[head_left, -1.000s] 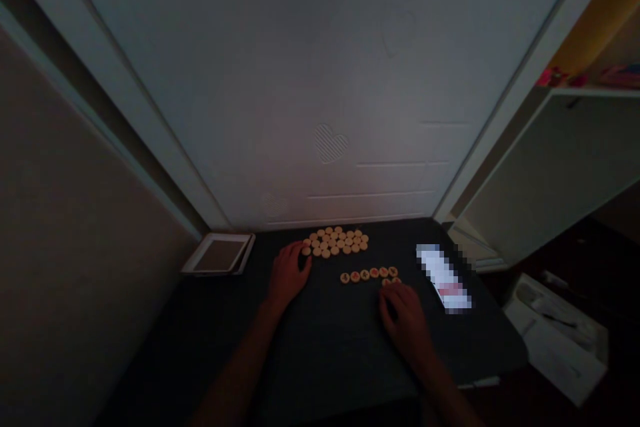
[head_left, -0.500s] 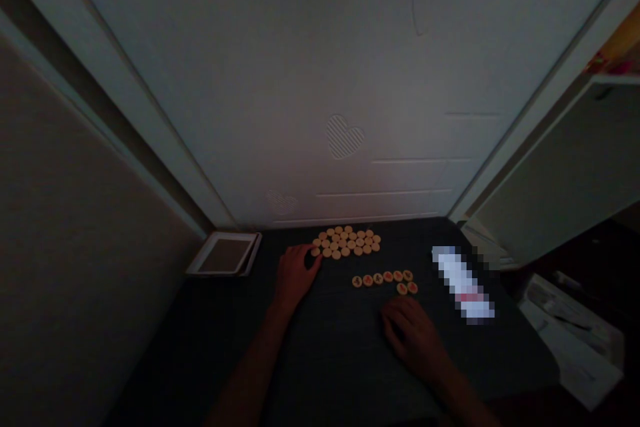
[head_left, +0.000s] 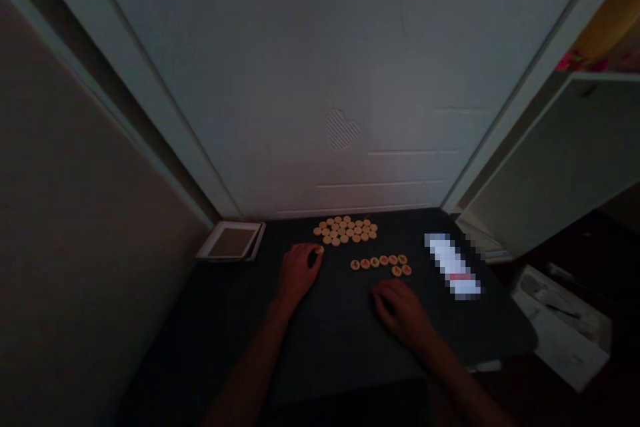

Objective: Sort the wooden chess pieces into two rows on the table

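Observation:
My left hand (head_left: 299,271) pinches a round wooden xiangqi piece (head_left: 319,250) between thumb and forefinger, just in front of a cluster of plain-faced pieces (head_left: 343,232). Their visible faces are pale, with no marks that I can make out. To the right, several pieces with red or dark characters (head_left: 375,262) lie in a row, and a pair of marked pieces (head_left: 401,271) sits below its right end. My right hand (head_left: 400,310) rests on the table nearer to me, loosely curled, its thumb apart from the fingers. No piece shows in it.
The dark table (head_left: 330,333) meets a pale panel (head_left: 280,113) at the back. A framed flat tray or box (head_left: 233,240) lies at the back left. On the right is a bright pixelated object (head_left: 453,265). A white box (head_left: 570,327) stands beyond the table's right edge.
My left hand has drawn the piece at the cluster's left end away from the others, towards me. The whole view has shifted slightly; my right hand stays below the marked pieces.

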Demonstrator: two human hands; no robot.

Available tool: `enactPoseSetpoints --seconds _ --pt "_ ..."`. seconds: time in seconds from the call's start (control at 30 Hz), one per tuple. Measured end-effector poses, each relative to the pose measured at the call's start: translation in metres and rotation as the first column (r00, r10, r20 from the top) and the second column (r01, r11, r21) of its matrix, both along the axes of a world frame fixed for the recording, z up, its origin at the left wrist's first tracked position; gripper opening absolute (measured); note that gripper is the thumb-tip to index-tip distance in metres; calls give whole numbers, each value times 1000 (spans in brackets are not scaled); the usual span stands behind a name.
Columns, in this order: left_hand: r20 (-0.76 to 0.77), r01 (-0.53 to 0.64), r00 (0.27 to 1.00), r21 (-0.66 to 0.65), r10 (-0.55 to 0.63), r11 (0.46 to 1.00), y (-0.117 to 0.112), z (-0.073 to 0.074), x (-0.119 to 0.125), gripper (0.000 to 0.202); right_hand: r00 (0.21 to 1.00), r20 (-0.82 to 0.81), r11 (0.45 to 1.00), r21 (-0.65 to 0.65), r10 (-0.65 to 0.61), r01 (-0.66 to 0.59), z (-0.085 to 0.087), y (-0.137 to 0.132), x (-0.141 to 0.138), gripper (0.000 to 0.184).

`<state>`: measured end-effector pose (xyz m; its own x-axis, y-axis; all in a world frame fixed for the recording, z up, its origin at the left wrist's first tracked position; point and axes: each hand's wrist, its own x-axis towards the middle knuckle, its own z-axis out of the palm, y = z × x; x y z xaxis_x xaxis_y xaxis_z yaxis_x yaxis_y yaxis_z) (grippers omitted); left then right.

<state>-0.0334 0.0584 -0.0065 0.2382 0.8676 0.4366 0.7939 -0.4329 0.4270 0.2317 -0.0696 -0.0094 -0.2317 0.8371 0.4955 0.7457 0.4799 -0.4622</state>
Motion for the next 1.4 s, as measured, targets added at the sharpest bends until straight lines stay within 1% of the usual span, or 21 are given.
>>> enactPoseSetpoints --seconds 0.17,0.23,0.33,0.4,0.47,0.6,0.8,1.1,1.2,1.4 --pt "19 56 998 -46 -55 997 -47 7 14 14 996 -85 998 -63 9 -15 2 -4 -19 23" --pt "40 80 996 -81 -77 993 -67 8 21 12 993 -120 997 -82 -8 -2 -1 -2 -26 19" --pt "112 105 989 -114 -92 988 -93 6 33 12 982 -181 995 -96 -47 30 -6 1 -31 11" --pt "178 128 979 -142 -102 982 -106 4 40 15 979 -195 994 -97 -58 40 -8 2 -32 11" --pt "247 143 964 -174 -98 974 -113 2 46 17 980 -192 994 -103 -52 32 -9 0 -31 16" --pt "331 170 940 -238 -85 956 -118 4 53 17 983 -183 992 -125 -16 -7 -9 -4 -31 22" --pt "331 162 942 -299 -57 941 -119 9 54 20 990 -139 991 -131 -3 -15 -9 -5 -33 10" --pt "401 130 916 -331 15 935 -118 -1 51 21 993 -110 996 -81 34 -43 -9 -8 -34 15" --pt "426 127 904 -329 28 936 -119 -1 51 20 993 -110 995 -81 53 -62 -8 -9 -34 17" --pt "446 148 895 -327 14 933 -122 3 51 18 991 -112 994 -79 71 -80 -3 -9 -33 19"
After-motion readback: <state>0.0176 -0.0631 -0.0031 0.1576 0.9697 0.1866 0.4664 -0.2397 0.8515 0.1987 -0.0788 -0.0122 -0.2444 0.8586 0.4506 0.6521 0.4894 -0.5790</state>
